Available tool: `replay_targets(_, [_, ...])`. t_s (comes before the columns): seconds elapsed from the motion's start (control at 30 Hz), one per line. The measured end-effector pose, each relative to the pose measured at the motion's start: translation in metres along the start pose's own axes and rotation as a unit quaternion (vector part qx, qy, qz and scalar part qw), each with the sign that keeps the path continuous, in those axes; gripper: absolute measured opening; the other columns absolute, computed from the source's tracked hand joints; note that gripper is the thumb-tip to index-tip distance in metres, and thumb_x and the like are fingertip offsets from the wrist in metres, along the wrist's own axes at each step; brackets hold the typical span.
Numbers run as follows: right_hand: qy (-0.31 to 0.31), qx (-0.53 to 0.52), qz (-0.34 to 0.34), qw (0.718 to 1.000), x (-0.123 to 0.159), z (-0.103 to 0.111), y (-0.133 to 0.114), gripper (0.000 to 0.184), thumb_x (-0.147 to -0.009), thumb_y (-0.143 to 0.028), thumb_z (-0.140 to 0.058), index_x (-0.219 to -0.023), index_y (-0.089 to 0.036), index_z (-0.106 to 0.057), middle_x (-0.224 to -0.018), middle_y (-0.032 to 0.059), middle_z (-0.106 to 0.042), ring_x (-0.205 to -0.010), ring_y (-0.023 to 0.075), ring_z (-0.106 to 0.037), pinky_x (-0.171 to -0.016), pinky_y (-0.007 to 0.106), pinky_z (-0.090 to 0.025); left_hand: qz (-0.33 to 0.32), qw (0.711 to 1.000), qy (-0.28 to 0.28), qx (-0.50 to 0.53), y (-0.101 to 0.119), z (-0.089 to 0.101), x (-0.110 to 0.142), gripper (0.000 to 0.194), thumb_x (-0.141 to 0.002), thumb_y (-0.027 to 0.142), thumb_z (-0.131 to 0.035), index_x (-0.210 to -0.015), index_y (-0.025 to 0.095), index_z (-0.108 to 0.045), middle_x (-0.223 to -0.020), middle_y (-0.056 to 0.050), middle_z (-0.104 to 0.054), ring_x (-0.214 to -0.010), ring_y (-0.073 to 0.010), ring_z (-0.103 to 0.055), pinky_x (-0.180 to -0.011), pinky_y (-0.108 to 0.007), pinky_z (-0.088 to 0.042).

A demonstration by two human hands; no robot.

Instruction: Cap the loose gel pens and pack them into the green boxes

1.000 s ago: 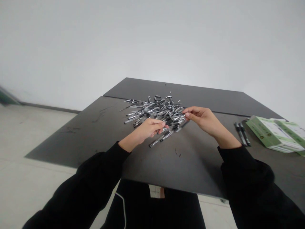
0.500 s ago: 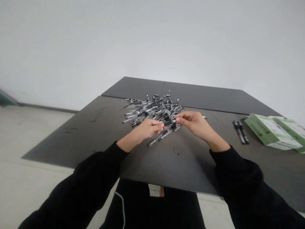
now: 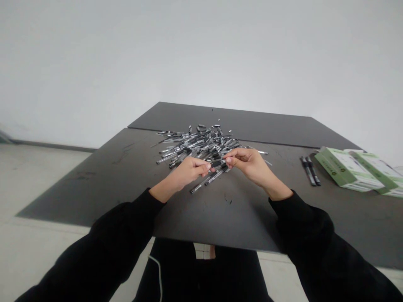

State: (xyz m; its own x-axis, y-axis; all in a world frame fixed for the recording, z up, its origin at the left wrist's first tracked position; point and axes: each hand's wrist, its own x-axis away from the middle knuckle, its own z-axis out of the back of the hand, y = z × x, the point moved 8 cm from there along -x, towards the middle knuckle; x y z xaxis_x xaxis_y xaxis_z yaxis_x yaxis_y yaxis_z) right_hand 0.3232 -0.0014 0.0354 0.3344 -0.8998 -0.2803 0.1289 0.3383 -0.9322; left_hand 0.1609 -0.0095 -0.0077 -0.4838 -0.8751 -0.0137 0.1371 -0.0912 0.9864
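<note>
Between my two hands a pen with a dark grip section is held roughly level over the near side of the pile. My left hand pinches its left end, and my right hand pinches the right end between thumb and fingers. The fingertips hide both ends of the pen. Beneath and behind the hands spreads a loose heap of clear and black pen parts, with several small caps at its far side. Close below my hands, a clear pen barrel points toward me.
Two assembled-looking pens lie side by side on the right of the dark table. Beyond them rest green and white cardboard boxes. A seam crosses the tabletop behind the heap, and a pale wall stands at the back.
The view has shifted slightly, so the table and boxes appear a little further left. Both hands keep their hold on the pen, close together as before.
</note>
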Motion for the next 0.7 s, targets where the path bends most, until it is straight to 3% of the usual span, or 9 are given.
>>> replay_targets(0.13, [-0.005,-0.040,0.000,0.999,0.012,-0.016,-0.006,0.040,-0.084,-0.054,-0.075,-0.099,-0.018,-0.071,-0.077,0.0008,-0.069,-0.072,0.0141,-0.064,-0.072,0.030,-0.052,-0.013,0.993,-0.010,0.115,0.004,-0.018,-0.003,0.044,-0.080,0.056,-0.069,-0.067,0.017,-0.055,-0.059,0.005,-0.047,-0.044,-0.0041,-0.029,-0.046,-0.023,-0.019])
replay_targets(0.23, [-0.004,-0.030,-0.009,1.000,0.026,-0.035,-0.004,0.042,-0.090,-0.059,-0.066,-0.087,-0.017,-0.068,-0.071,0.0006,-0.066,-0.068,0.0136,-0.061,-0.069,0.029,-0.051,-0.014,0.994,-0.033,0.105,-0.001,-0.035,-0.003,0.047,-0.082,0.061,-0.068,-0.069,0.016,-0.058,-0.060,0.004,-0.052,-0.048,-0.0062,-0.037,-0.049,-0.023,-0.028])
replay_targets(0.33, [0.039,0.014,-0.003,0.999,0.042,-0.025,-0.006,0.048,-0.093,-0.064,-0.057,-0.082,-0.018,-0.063,-0.071,0.0018,-0.066,-0.066,0.0141,-0.061,-0.066,0.029,-0.050,-0.010,0.996,-0.057,0.069,-0.012,-0.043,-0.002,0.047,-0.086,0.061,-0.063,-0.083,0.015,-0.068,-0.076,-0.005,-0.067,-0.065,-0.0125,-0.054,-0.059,-0.026,-0.040])
replay_targets(0.4, [0.118,0.078,-0.017,0.990,0.053,0.018,-0.008,0.052,-0.095,-0.067,-0.049,-0.082,-0.018,-0.060,-0.071,0.0029,-0.066,-0.062,0.0137,-0.060,-0.060,0.026,-0.048,-0.007,0.995,-0.056,0.081,-0.016,-0.041,-0.002,0.048,-0.087,0.060,-0.059,-0.091,0.014,-0.071,-0.090,-0.010,-0.071,-0.077,-0.0169,-0.061,-0.065,-0.028,-0.044])
replay_targets(0.47, [0.207,0.180,-0.066,0.959,0.066,0.083,-0.009,0.049,-0.099,-0.063,-0.043,-0.083,-0.019,-0.057,-0.068,0.0027,-0.065,-0.054,0.0126,-0.056,-0.052,0.024,-0.043,-0.002,0.996,-0.046,0.074,-0.017,-0.035,-0.003,0.043,-0.087,0.054,-0.058,-0.093,0.014,-0.072,-0.090,-0.010,-0.071,-0.079,-0.0182,-0.062,-0.065,-0.029,-0.045])
replay_targets(0.5, [0.234,0.266,-0.108,0.929,0.072,0.118,-0.008,0.044,-0.100,-0.057,-0.043,-0.083,-0.019,-0.058,-0.063,0.0019,-0.062,-0.052,0.0129,-0.056,-0.053,0.024,-0.043,0.000,0.998,-0.043,0.053,-0.016,-0.032,-0.002,0.039,-0.086,0.050,-0.059,-0.092,0.015,-0.072,-0.086,-0.008,-0.070,-0.076,-0.0176,-0.061,-0.065,-0.029,-0.044])
replay_targets(0.57, [0.266,0.451,-0.231,0.820,0.085,0.187,0.001,0.036,-0.102,-0.042,-0.040,-0.083,-0.019,-0.060,-0.060,0.0030,-0.061,-0.053,0.0158,-0.057,-0.055,0.027,-0.044,0.003,0.999,-0.049,-0.004,-0.010,-0.030,-0.001,0.030,-0.085,0.043,-0.059,-0.086,0.015,-0.071,-0.075,-0.004,-0.066,-0.069,-0.0159,-0.058,-0.065,-0.029,-0.044])
replay_targets(0.63, [0.268,0.502,-0.272,0.776,0.092,0.237,0.011,0.032,-0.098,-0.030,-0.047,-0.075,-0.015,-0.063,-0.064,0.0117,-0.064,-0.067,0.0245,-0.065,-0.063,0.033,-0.046,0.007,0.997,-0.065,-0.042,-0.005,-0.031,0.002,0.027,-0.085,0.040,-0.058,-0.080,0.016,-0.070,-0.069,-0.002,-0.063,-0.065,-0.0149,-0.056,-0.065,-0.029,-0.044])
replay_targets(0.7, [0.218,0.563,-0.322,0.729,0.093,0.265,0.029,0.024,-0.092,-0.018,-0.050,-0.077,-0.012,-0.068,-0.074,0.0191,-0.069,-0.082,0.0321,-0.069,-0.072,0.037,-0.049,0.003,0.997,-0.061,-0.049,-0.001,-0.031,0.003,0.027,-0.084,0.039,-0.056,-0.076,0.017,-0.069,-0.067,-0.001,-0.062,-0.064,-0.0145,-0.056,-0.064,-0.029,-0.044])
